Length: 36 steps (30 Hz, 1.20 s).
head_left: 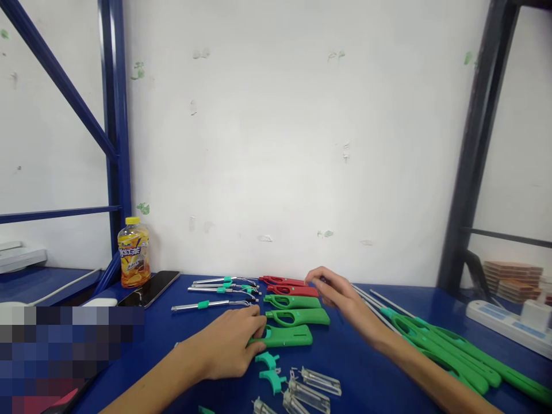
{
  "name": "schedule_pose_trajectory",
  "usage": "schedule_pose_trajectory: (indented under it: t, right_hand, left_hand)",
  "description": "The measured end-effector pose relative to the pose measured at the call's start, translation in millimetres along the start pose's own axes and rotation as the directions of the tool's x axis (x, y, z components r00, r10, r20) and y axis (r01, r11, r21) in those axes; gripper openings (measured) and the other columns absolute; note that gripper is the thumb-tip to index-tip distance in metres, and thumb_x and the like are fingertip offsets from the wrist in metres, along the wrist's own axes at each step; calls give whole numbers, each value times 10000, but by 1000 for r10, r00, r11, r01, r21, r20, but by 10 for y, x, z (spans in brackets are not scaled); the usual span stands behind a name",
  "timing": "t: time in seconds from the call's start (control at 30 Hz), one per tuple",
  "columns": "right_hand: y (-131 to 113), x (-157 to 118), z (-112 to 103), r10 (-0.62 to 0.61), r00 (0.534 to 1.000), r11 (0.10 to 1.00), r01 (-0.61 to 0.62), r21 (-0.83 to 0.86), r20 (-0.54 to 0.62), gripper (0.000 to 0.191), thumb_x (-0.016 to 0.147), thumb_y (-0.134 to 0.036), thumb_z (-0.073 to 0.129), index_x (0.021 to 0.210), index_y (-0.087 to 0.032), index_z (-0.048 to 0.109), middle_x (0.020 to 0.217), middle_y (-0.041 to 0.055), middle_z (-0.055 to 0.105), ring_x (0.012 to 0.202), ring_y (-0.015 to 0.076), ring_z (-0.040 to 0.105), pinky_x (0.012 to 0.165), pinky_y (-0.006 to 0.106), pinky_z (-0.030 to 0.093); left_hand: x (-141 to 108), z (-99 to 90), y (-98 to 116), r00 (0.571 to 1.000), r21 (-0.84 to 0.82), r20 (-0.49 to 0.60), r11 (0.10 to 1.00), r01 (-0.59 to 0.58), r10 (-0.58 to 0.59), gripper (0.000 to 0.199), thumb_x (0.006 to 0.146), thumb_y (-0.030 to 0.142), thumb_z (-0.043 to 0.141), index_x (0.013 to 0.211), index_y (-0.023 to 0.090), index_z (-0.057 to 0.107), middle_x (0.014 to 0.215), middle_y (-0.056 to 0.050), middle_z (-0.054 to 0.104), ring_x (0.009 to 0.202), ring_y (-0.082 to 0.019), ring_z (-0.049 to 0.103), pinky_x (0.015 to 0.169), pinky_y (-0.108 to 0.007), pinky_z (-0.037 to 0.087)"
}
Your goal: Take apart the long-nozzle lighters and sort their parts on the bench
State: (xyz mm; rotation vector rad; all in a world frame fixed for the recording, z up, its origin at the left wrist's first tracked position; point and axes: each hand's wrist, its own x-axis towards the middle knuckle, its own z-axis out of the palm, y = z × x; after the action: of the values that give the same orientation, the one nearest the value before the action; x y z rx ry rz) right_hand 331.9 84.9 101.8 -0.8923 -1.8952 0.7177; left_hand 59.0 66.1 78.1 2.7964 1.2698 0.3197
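Observation:
My left hand (233, 340) pinches the narrow end of the nearest green handle shell (290, 336), which lies flat on the blue table. Beyond it lie more green shells (302, 317) and two red shells (294, 290) in a column. Over the right ends of the red shells hovers my right hand (332, 287), its fingers curled; whether it holds anything small is hidden. Metal rods with teal clips and wires (202, 305) lie left of the shells. Near the front are teal trigger pieces (272, 380) and several clear fuel tanks (321, 380).
Long green lighters with metal rods (444, 345) lie at the right, beside and under my right forearm. A white power strip (509, 325) sits at the far right. A drink bottle (134, 253) and a black phone (150, 288) are at the back left, before the white wall.

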Motion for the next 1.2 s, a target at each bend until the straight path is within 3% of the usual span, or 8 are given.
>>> schedule_pose_trajectory:
  t: [0.07, 0.17, 0.3, 0.53, 0.73, 0.87, 1.2]
  right_hand:
    - [-55, -5, -33, 33, 995, 978, -12, -210, 97, 260, 973, -441, 526, 964, -248, 700, 913, 26, 649, 799, 192, 571, 689, 288, 404]
    - [-43, -30, -31, 102, 980, 862, 0, -506, 173, 230, 933, -362, 567, 907, -243, 762, 968, 58, 696, 879, 232, 615, 751, 315, 414]
    - [85, -66, 8, 149, 963, 767, 30, -641, 223, 239, 899, -250, 538, 872, -258, 775, 958, 51, 723, 912, 245, 642, 790, 330, 414]
    - [78, -73, -4, 168, 952, 755, 43, -654, 257, 238, 912, -281, 531, 851, -259, 760, 944, 40, 723, 882, 225, 646, 757, 306, 415]
    - [151, -72, -53, 214, 909, 835, 21, -550, 359, 125, 864, -345, 656, 942, -263, 709, 904, 10, 693, 835, 204, 626, 702, 277, 423]
    - [262, -69, -37, 173, 910, 874, 34, -484, 376, 102, 925, -282, 579, 899, -244, 670, 879, 2, 679, 816, 188, 602, 720, 281, 422]
    - [324, -63, -6, 128, 925, 889, 52, -455, 357, 123, 945, -308, 578, 883, -236, 657, 896, 11, 659, 867, 202, 592, 762, 302, 425]
  left_hand:
    - [0, 8, -7, 1000, 3, -3, 1000, -3, 3, 128, 935, 337, 554, 863, 235, 523, 978, -15, 580, 853, -202, 603, 693, -313, 382]
    - [-4, 20, -11, 1000, 9, -4, 1000, 1, -1, 134, 939, 342, 546, 864, 235, 519, 978, -17, 579, 848, -204, 599, 691, -315, 381]
    - [-5, 20, -4, 1000, 11, -6, 1000, 1, -1, 137, 940, 345, 545, 864, 234, 518, 977, -20, 578, 843, -204, 598, 688, -315, 379]
    - [6, 7, 0, 1000, 23, -6, 1000, -4, 4, 136, 939, 339, 546, 858, 232, 520, 965, -21, 580, 848, -208, 601, 688, -318, 382]
    - [-3, 18, 10, 1000, 28, 0, 1000, -7, 7, 130, 937, 336, 549, 866, 229, 527, 972, -27, 584, 853, -209, 608, 697, -317, 390]
    - [-6, 13, 24, 1000, 30, 4, 1000, -1, 1, 137, 941, 341, 542, 865, 228, 529, 967, -28, 589, 846, -211, 615, 692, -322, 392]
    - [-8, 9, 19, 1000, 23, 1, 1000, -7, 7, 125, 946, 333, 533, 874, 232, 522, 976, -24, 587, 861, -211, 615, 706, -314, 400]
